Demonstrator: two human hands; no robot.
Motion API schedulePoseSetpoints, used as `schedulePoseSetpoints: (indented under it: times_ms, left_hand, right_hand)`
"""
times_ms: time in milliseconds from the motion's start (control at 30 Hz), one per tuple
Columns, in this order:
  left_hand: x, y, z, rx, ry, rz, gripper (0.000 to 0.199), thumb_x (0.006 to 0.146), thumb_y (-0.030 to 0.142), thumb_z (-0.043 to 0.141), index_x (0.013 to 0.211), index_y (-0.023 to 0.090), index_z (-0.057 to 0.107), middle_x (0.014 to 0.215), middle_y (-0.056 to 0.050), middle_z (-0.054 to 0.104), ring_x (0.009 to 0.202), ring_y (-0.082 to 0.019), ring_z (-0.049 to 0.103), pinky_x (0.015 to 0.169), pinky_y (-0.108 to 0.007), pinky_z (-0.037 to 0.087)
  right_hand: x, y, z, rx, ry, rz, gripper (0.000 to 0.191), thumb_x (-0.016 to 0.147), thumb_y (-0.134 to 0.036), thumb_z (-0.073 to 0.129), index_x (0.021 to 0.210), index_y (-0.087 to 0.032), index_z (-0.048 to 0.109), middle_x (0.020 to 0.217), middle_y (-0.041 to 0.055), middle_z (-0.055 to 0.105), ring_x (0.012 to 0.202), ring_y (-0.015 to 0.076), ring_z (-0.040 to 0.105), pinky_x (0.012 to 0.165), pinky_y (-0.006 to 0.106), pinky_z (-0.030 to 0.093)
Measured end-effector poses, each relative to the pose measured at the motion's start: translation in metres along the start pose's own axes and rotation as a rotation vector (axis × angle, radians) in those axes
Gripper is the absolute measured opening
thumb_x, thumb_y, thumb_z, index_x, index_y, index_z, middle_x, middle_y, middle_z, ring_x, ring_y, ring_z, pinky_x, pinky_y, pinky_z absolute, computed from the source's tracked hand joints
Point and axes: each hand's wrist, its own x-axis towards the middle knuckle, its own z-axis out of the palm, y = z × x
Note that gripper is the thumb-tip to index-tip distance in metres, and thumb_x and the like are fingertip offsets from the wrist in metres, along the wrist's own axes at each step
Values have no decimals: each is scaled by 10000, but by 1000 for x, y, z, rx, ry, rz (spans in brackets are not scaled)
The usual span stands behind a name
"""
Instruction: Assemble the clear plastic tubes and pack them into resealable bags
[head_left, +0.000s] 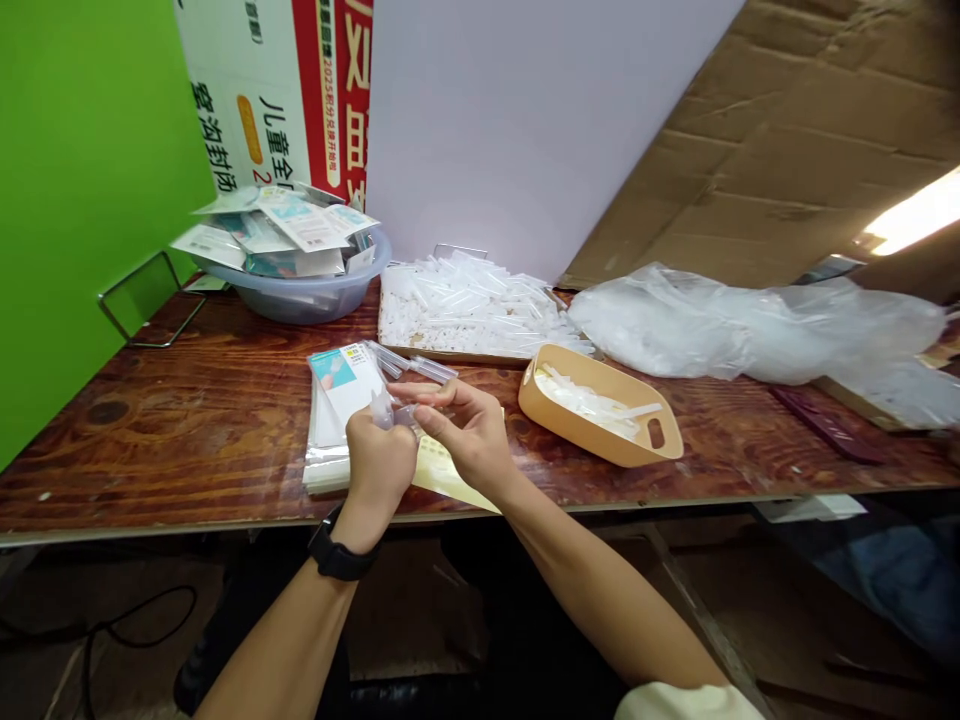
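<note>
At the packets' (326,425) right edge, above the tabletop (225,430), a clear piece (382,409) lies between the hands, its long axis unclear. The left hand (380,455) is nearer, fingers clamped on it; the right hand (472,430) is at its right side, whether gripping cannot be told.

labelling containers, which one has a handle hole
The tan bin beside the right hand: its end wall has one; the bluish basin and flat tray show none.
</note>
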Motion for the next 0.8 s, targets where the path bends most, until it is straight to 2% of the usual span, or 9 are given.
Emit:
schedulePoseSetpoints:
  times_ms: [100, 233, 300, 333, 367, 433, 600, 700, 800]
  left_hand:
    - [-2, 11, 1, 39, -58, 56, 174, 559, 93, 511, 663, 161, 633, 618, 15, 617, 602, -142, 546, 585, -239, 408]
    - [-1, 19, 1, 182, -86, 163, 137, 562, 67, 501, 592, 177, 576, 569, 23, 577, 580, -137, 517, 584, -237, 387]
    - [2, 18, 2, 228, -80, 195, 141, 570, 57, 493, 581, 183, 557, 558, 24, 563, 578, -138, 508, 585, -240, 381]
    - [3, 17, 2, 234, -80, 192, 149, 573, 53, 489, 585, 185, 556, 559, 24, 560, 580, -140, 508, 586, -241, 381]
    - [4, 15, 3, 231, -81, 187, 153, 576, 50, 488, 590, 187, 556, 562, 23, 561, 582, -142, 508, 587, -243, 382]
    - [6, 13, 5, 219, -95, 189, 162, 585, 46, 490, 605, 190, 560, 584, 19, 572, 596, -147, 517, 596, -247, 386]
    - [6, 12, 9, 241, -132, 257, 158, 632, 52, 492, 614, 197, 553, 605, 13, 568, 603, -149, 519, 588, -251, 379]
    - [6, 12, 8, 277, -134, 271, 132, 663, 79, 501, 619, 196, 545, 590, 17, 548, 592, -143, 506, 578, -251, 376]
    - [6, 12, 4, 320, -162, 262, 93, 685, 119, 517, 640, 193, 550, 584, 24, 543, 567, -136, 499, 553, -249, 378]
  right_hand:
    - [1, -9, -11, -21, -18, -5, 216, 772, -409, 693, 750, -218, 593, 1006, 60, 737, 979, 230, 680, 888, 415, 522]
    - [43, -22, -63, -436, -349, 41, 425, 869, -559, 485, 893, -183, 682, 1019, 81, 722, 989, 219, 664, 891, 371, 514]
    - [79, -21, -100, -960, -123, 154, 491, 972, -459, 294, 935, -151, 674, 980, 100, 716, 939, 186, 665, 876, 331, 504]
    - [97, -17, -117, -1267, -42, 263, 415, 970, -422, 339, 990, -162, 662, 1040, 97, 699, 995, 193, 643, 910, 341, 482]
    - [113, -12, -132, -1367, 1, 329, 333, 938, -378, 452, 1011, -128, 657, 1089, 148, 674, 1067, 255, 609, 943, 409, 454]
    - [135, 4, -155, -1446, -5, 429, 230, 839, -289, 633, 952, -91, 666, 1079, 183, 661, 1086, 307, 588, 940, 466, 447]
    - [149, 39, -176, -1469, -16, 510, 238, 893, -321, 573, 1041, -142, 622, 1108, 79, 628, 1007, 184, 606, 897, 412, 497]
    - [159, 39, -193, -1404, 57, 459, 208, 889, -293, 576, 1007, -133, 636, 1028, 69, 662, 937, 169, 631, 849, 374, 521]
    - [178, 28, -228, -1326, 210, 409, 209, 887, -146, 505, 1036, -100, 645, 872, 79, 707, 778, 144, 667, 729, 277, 541]
